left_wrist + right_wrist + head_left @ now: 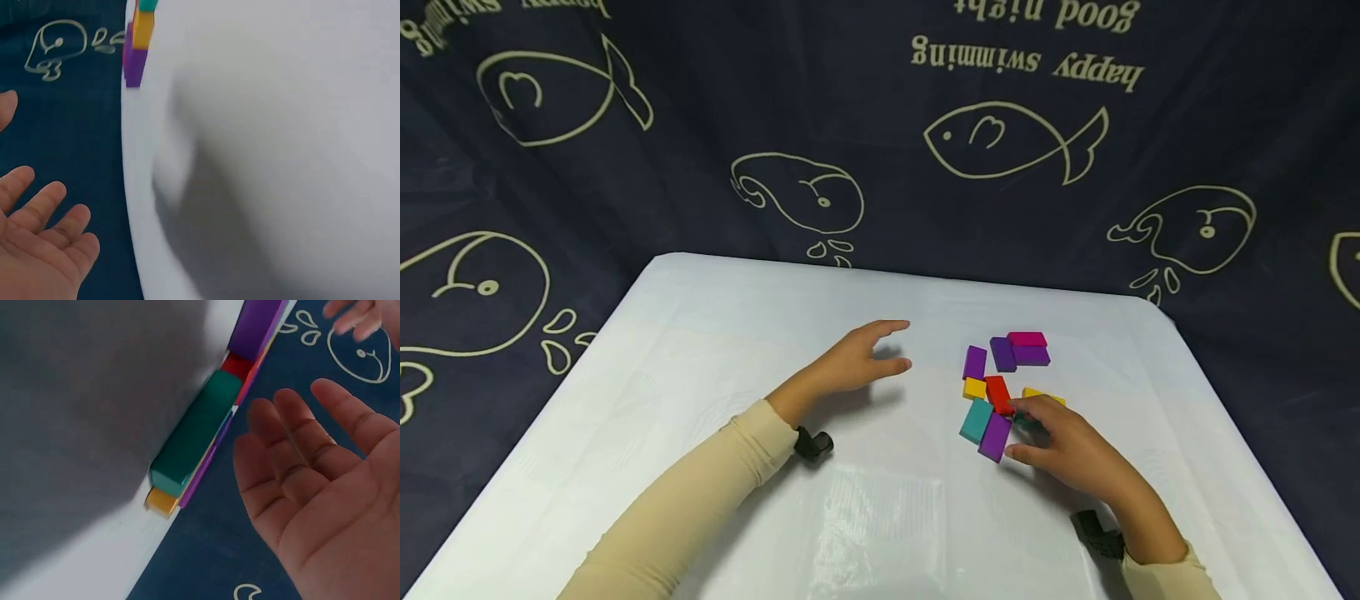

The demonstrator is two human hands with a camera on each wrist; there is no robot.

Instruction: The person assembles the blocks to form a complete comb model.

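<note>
Overhead, a dark cloth point(835, 75) printed with pale fish, whales and upside-down lettering rises behind a white desk point(730, 325), where a person in cream sleeves point(685, 492) extends both arms. The left hand point(853, 360) hovers near the middle of the desk, well apart from the blocks, its thumb and fingers parted and its grip bare. The right hand point(1071, 446) hangs over the near side of a cluster of colored blocks on the desk's right half, fingers loosely bowed, its grip likewise holding nothing; whether a fingertip touches a block cannot be told. Each wrist bears a small black camera point(814, 445).

Below the right hand, partly hidden in the head view, lies a green block point(197, 434), with a yellow block point(1045, 396) just beyond it. Beside them, a teal block point(977, 421) and a near purple block point(995, 437) lie side by side, touching, the latter close to the right thumb. A red block point(997, 393) sits just beyond this pair. Farther off lie an outer purple block point(974, 362), a dark purple block point(1003, 355), and a magenta block point(1027, 339) against a violet block point(1032, 356). Smallest is a stubby yellow block point(974, 388), left of the red.
</note>
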